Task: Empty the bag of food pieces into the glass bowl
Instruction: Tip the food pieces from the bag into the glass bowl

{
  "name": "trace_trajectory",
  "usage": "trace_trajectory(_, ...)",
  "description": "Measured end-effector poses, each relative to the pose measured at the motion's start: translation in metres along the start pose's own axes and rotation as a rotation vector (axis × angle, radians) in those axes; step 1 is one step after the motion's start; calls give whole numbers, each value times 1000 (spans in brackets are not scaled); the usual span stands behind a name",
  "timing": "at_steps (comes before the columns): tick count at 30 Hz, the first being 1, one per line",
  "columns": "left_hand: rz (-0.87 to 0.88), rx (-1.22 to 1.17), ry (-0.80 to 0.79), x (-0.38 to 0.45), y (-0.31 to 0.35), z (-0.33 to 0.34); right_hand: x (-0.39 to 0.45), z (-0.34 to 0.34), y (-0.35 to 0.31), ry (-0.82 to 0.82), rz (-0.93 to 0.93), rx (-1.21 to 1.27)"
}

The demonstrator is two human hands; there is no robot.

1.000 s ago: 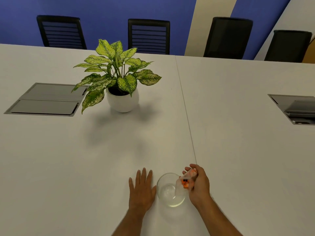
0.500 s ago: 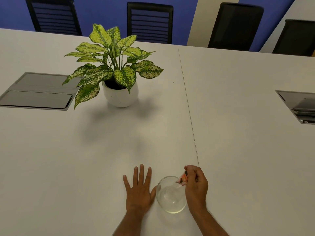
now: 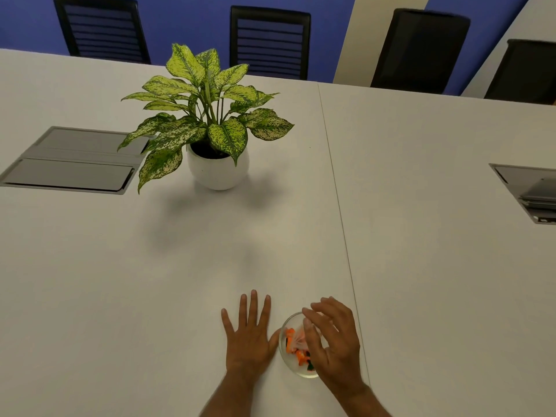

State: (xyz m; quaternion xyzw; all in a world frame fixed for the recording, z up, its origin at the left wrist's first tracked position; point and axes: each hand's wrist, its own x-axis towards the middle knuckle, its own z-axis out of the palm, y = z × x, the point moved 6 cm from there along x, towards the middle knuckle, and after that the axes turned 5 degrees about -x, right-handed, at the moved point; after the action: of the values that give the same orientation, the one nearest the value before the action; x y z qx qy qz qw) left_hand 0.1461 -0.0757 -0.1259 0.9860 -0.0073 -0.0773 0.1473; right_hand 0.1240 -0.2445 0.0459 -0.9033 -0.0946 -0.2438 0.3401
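Inside round glass bowl (image 3: 289, 361), orange pieces (image 3: 291, 341)

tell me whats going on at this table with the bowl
A person is tipping food pieces into a small glass bowl near the table's front edge. The right hand hovers over the bowl with fingers spread; a bit of clear bag shows beneath them, though its grip on it is unclear. Orange and dark pieces lie in the bowl. The left hand rests flat beside the bowl, thumb near its rim.
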Motion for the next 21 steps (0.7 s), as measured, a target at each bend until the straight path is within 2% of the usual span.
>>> trace_trajectory(6,3,14,-9,1,-2,1,-2,1,-13,-11,-121,-43)
trace_trajectory(21,22,-4,-57,-3,-8,-1,-11,6,-9,-61,-199,-157)
